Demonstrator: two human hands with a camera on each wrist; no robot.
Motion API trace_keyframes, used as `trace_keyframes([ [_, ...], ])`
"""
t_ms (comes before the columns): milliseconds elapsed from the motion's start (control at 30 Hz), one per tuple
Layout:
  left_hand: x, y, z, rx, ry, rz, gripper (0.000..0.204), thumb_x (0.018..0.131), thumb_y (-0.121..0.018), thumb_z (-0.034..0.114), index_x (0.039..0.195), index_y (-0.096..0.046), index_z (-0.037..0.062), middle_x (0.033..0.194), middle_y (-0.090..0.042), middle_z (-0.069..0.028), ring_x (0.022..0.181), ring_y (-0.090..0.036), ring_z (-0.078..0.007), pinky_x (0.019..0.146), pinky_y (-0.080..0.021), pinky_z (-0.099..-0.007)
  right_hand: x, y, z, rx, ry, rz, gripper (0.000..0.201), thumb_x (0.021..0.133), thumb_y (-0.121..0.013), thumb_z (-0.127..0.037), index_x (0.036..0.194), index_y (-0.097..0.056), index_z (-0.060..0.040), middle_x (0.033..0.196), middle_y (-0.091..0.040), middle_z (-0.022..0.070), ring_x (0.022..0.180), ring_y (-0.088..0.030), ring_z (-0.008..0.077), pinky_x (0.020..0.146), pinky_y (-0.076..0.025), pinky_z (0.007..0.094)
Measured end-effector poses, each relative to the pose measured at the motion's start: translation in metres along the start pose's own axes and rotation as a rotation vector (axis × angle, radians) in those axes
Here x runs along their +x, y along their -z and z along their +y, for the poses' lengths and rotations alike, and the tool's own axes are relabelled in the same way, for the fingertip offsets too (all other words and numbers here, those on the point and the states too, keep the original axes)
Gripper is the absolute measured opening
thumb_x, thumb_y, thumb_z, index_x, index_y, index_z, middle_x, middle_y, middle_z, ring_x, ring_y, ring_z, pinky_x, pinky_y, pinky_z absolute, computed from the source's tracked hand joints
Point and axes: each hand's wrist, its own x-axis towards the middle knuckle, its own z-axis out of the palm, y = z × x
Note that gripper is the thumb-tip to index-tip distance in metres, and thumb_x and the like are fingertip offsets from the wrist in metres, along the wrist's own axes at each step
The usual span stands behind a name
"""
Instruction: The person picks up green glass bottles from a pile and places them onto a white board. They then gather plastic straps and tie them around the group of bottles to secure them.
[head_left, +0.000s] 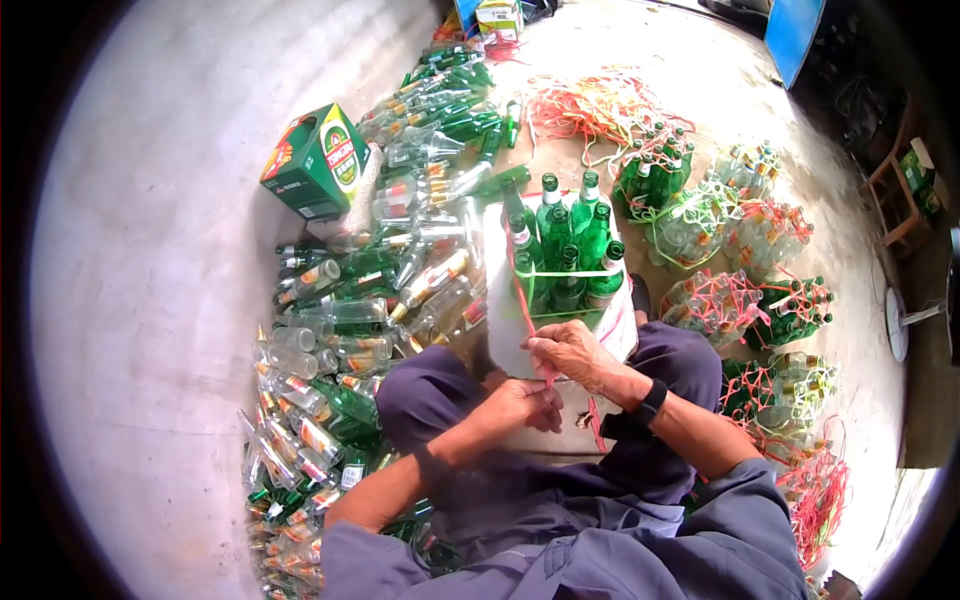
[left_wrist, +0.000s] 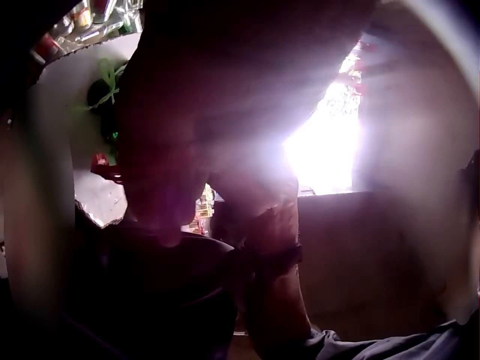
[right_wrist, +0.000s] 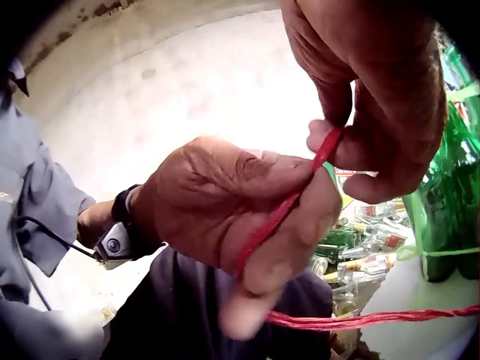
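Note:
Several green bottles [head_left: 568, 245] stand upright in a cluster on a white block [head_left: 505, 340], with a pale green strap [head_left: 570, 273] around them. A red strap [head_left: 522, 300] runs from the cluster's left side down to the hands. The left hand [head_left: 525, 405] and the right hand [head_left: 575, 355] are close together in front of the block. In the right wrist view the left hand [right_wrist: 247, 210] pinches the red strap [right_wrist: 281, 210] between thumb and fingers, and the right hand [right_wrist: 375, 97] pinches it just above. The left wrist view is mostly dark.
Loose bottles [head_left: 430, 290] lie piled along the left, with a green carton [head_left: 320, 165] beyond them. Tied bottle bundles [head_left: 710, 305] stand on the right. A heap of red and green straps [head_left: 600, 105] lies behind the block, and more red strap [head_left: 820, 500] at the lower right.

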Motion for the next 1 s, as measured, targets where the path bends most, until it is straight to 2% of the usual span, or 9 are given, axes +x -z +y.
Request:
trace_keyframes([
  [133, -0.012, 0.009, 0.024, 0.254, 0.172, -0.196, 0.034, 0.096, -0.057, 0.031, 0.103, -0.063, -0.002, 0.086, -0.065, -0.0035, 0.075, -0.058, -0.0089, 0.07, -0.049, -0.0252, -0.026, -0.013, 0.011, 0.265, 0.029, 0.06, 0.029, 0.098, -0.055, -0.023, 0.103, -0.066, 0.0035, 0.068, -0.056, 0.0001, 0.062, -0.054, 0.0086, 0.059, -0.046, 0.0232],
  [333, -0.038, 0.013, 0.036, 0.024, 0.304, -0.278, 0.034, 0.094, -0.061, 0.029, 0.106, -0.064, -0.0022, 0.088, -0.064, -0.0044, 0.074, -0.056, -0.0095, 0.066, -0.046, -0.0232, -0.058, -0.036, 0.026, 0.382, -0.054, 0.129, 0.029, 0.097, -0.053, -0.023, 0.097, -0.067, 0.0025, 0.065, -0.054, -0.0006, 0.06, -0.05, 0.0083, 0.057, -0.043, 0.0251],
  [400, -0.021, 0.026, 0.005, 0.314, -0.129, -0.126, 0.035, 0.095, -0.059, 0.03, 0.108, -0.064, -0.0027, 0.09, -0.064, -0.004, 0.077, -0.057, -0.0099, 0.069, -0.046, -0.0228, -0.059, -0.042, 0.035, 0.401, -0.038, 0.128, 0.029, 0.097, -0.053, -0.022, 0.098, -0.067, 0.0034, 0.065, -0.055, -0.001, 0.06, -0.05, 0.0087, 0.058, -0.044, 0.0256],
  [467, -0.008, 0.037, 0.006, 0.314, 0.038, 0.13, 0.035, 0.095, -0.06, 0.028, 0.109, -0.061, -0.0036, 0.093, -0.063, -0.0034, 0.088, -0.057, -0.0091, 0.076, -0.046, -0.025, -0.056, -0.048, 0.04, 0.165, 0.062, 0.175, 0.028, 0.097, -0.053, -0.019, 0.098, -0.068, 0.0044, 0.063, -0.054, -0.0011, 0.059, -0.05, 0.0087, 0.055, -0.044, 0.0275],
  [533, 0.022, 0.043, -0.018, 0.201, -0.3, 0.386, 0.045, 0.093, -0.063, 0.027, 0.123, -0.051, -0.0037, 0.102, -0.063, -0.0068, 0.092, -0.059, -0.012, 0.078, -0.046, -0.0262, -0.055, -0.053, 0.04, 0.0, 0.073, 0.236, 0.025, 0.096, -0.054, -0.017, 0.094, -0.067, 0.0038, 0.059, -0.055, 0.0072, 0.054, -0.049, 0.0132, 0.052, -0.043, 0.0312],
  [667, 0.06, 0.051, 0.014, 0.103, -0.272, 0.473, 0.058, 0.09, -0.066, 0.027, 0.134, -0.04, 0.0003, 0.109, -0.062, -0.0103, 0.095, -0.061, -0.0168, 0.08, -0.048, -0.0305, -0.049, -0.065, 0.069, -0.246, 0.25, 0.231, 0.019, 0.098, -0.054, -0.011, 0.094, -0.065, 0.0041, 0.057, -0.049, 0.0026, 0.054, -0.041, 0.0068, 0.049, -0.037, 0.0287],
  [800, 0.09, 0.062, 0.036, -0.134, -0.305, 0.545, 0.057, 0.089, -0.068, 0.032, 0.134, -0.042, 0.0069, 0.106, -0.062, -0.0104, 0.092, -0.062, -0.0199, 0.078, -0.048, -0.0351, -0.047, -0.066, 0.071, -0.414, 0.322, 0.266, 0.014, 0.094, -0.056, -0.008, 0.091, -0.066, 0.0021, 0.06, -0.052, 0.0175, 0.05, -0.05, 0.022, 0.05, -0.041, 0.0368],
  [867, 0.093, 0.066, 0.045, -0.227, -0.276, 0.507, 0.055, 0.088, -0.068, 0.034, 0.132, -0.045, 0.0085, 0.105, -0.061, -0.0101, 0.09, -0.062, -0.0206, 0.077, -0.049, -0.0363, -0.047, -0.065, 0.065, -0.499, 0.256, 0.252, 0.02, 0.091, -0.052, -0.013, 0.08, -0.063, 0.0001, 0.071, -0.058, 0.0254, 0.07, -0.059, 0.0457, 0.061, -0.045, 0.0538],
  [1000, 0.108, 0.076, 0.039, -0.062, -0.26, 0.607, 0.049, 0.09, -0.065, 0.043, 0.122, -0.054, 0.0075, 0.096, -0.063, -0.0093, 0.081, -0.062, -0.0216, 0.071, -0.048, -0.0365, -0.041, -0.063, 0.076, -0.532, 0.254, 0.242, 0.02, 0.09, -0.05, -0.011, 0.078, -0.063, 0.0003, 0.072, -0.059, 0.0254, 0.07, -0.06, 0.0451, 0.062, -0.046, 0.0532],
])
